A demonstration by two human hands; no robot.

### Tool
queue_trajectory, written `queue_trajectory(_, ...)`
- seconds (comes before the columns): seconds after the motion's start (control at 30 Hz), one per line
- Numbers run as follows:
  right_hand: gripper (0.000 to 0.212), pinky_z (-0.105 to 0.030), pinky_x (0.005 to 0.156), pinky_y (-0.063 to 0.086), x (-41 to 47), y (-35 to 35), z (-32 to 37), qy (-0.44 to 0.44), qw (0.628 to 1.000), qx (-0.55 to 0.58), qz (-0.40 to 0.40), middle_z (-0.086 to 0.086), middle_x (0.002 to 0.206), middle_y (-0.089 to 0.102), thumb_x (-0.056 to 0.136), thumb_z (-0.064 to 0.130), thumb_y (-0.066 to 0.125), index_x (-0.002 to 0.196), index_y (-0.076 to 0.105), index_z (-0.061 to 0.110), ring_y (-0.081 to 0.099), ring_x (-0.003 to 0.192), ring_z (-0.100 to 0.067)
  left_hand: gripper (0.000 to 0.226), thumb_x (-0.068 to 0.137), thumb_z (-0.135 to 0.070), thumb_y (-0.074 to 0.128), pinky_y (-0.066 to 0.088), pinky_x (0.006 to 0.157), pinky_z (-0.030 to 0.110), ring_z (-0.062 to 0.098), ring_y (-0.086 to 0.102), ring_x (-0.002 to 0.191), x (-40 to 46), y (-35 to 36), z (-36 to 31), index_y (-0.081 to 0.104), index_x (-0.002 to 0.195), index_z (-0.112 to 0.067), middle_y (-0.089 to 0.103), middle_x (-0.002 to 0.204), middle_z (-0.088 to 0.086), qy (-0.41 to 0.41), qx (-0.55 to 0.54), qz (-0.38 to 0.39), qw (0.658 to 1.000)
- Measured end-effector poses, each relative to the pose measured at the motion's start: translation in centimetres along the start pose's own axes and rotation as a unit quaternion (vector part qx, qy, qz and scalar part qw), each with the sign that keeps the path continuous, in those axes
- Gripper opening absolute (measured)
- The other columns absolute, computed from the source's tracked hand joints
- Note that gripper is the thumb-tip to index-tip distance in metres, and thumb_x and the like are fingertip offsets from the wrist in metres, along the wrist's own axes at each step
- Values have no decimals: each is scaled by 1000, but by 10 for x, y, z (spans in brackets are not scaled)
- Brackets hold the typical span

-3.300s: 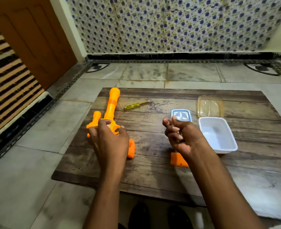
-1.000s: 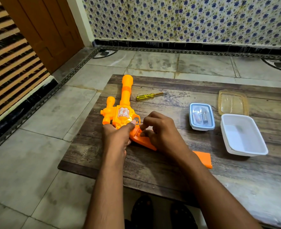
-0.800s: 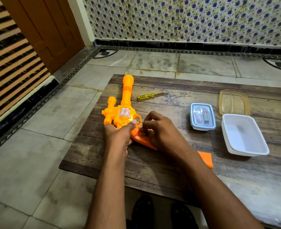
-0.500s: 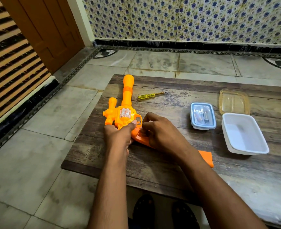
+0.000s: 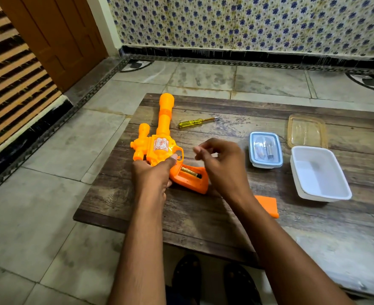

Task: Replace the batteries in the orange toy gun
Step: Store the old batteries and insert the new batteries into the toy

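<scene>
Two dark sandalled feet are seen at the near edge, below a low weathered wooden table set on a grey stone-tiled floor. A flat orange plastic cover piece lies on the boards near the right forearm. At the table's near left, the left hand is clamped around the orange plastic toy gun where the body meets the grip, with the thumb pressed by the trigger guard; the gun lies flat, its barrel pointed away toward the far edge. The grip's compartment is open, and a gold-and-black cylindrical battery is seated inside it. The right hand is held just above and right of the open grip with fingers loosely curled and fingertips pinched together; whether anything is pinched between them cannot be told. To the right, an empty white rectangular plastic tub stands on the table, with a small blue-rimmed clear container beside it on its left, holding small items that cannot be made out. Beyond the tub, a clear amber-tinted plastic lid lies flat. Farther left, a yellow-handled screwdriver lies just right of the barrel. A wall of blue-flowered tiles closes the scene, with a brown wooden door at far left.
</scene>
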State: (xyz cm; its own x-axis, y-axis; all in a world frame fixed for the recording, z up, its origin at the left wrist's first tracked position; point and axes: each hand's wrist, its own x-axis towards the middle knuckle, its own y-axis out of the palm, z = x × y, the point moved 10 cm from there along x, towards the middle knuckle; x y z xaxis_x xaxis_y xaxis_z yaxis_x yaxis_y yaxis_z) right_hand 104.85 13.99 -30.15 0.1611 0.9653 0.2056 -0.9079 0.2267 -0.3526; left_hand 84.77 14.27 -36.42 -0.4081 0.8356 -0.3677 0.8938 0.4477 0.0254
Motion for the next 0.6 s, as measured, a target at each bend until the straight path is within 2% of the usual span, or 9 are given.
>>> queue_trajectory(0.03, 19, -21, 45, 40, 1, -3, -12, 86, 990, 110, -17, -2, 72, 72, 96, 17, 68, 81, 70, 5, 53, 45, -7, 52, 75, -9, 86, 58, 59, 35, 18, 69, 75, 0, 0, -1, 62, 121, -14, 71, 93, 0, 0, 0, 1, 1000)
queue_trajectory(0.07, 20, -20, 38, 33, -2, 2, -24, 180, 953, 244, -16, -6, 70, 69, 98, 16, 62, 83, 66, 2, 45, 40, -7, 51, 76, -8, 86, 57, 58, 34, 17, 69, 75, -1, 0, 0, 62, 120, -15, 70, 90, -2, -4, -2, 2, 1000)
queue_trajectory(0.13, 17, -17, 35, 28, -14, 18, -35, 331, 823, 461, -9, -15, 75, 63, 98, 8, 49, 93, 61, -3, 41, 42, -8, 50, 76, -7, 86, 57, 58, 34, 17, 69, 75, 0, -1, 0, 61, 118, -14, 69, 90, -2, -10, -5, 1, 1000)
queue_trajectory(0.2, 26, -17, 38, 37, -24, 26, -37, 399, 730, 556, -11, -21, 84, 62, 93, 4, 38, 100, 59, -9, 47, 53, -13, 52, 75, -7, 86, 58, 59, 36, 18, 69, 77, -1, 0, 0, 61, 120, -13, 69, 92, 0, -12, -5, -1, 1000)
queue_trajectory(0.23, 30, -17, 41, 41, -25, 28, -38, 409, 708, 576, -10, -23, 89, 63, 92, 1, 34, 102, 59, -10, 49, 58, -15, 51, 76, -6, 86, 58, 59, 36, 17, 69, 76, -1, 0, 0, 61, 120, -13, 68, 90, -2, -11, -6, -1, 1000)
queue_trajectory(0.33, 38, -21, 49, 55, -24, 27, -35, 407, 690, 599, -9, -25, 99, 63, 89, -10, 25, 105, 59, -10, 57, 73, -21, 51, 76, -6, 85, 58, 61, 37, 17, 68, 76, -1, 1, 1, 61, 121, -13, 68, 89, -3, -14, -7, -2, 1000)
queue_trajectory(0.43, 43, -24, 60, 60, -19, 22, -34, 387, 690, 612, -8, -28, 108, 62, 91, -19, 22, 115, 57, -8, 65, 86, -26, 55, 76, -7, 86, 58, 62, 38, 19, 69, 78, -3, 1, 0, 61, 125, -11, 71, 101, 4, -13, -5, -2, 1000)
queue_trajectory(0.5, 43, -20, 54, 57, -18, 18, -32, 377, 710, 595, -5, -27, 103, 63, 92, -23, 26, 119, 56, -7, 63, 76, -22, 54, 77, -6, 84, 56, 59, 34, 15, 67, 77, -4, 2, 0, 61, 126, -12, 69, 97, 0, -16, -5, -2, 1000)
queue_trajectory(0.6, 36, -16, 43, 41, -18, 16, -31, 365, 756, 544, -4, -18, 83, 57, 93, -23, 30, 105, 59, -5, 48, 58, -13, 49, 78, -6, 84, 54, 57, 30, 12, 67, 75, -5, 3, -1, 62, 122, -13, 71, 98, 1, -13, -9, 4, 1000)
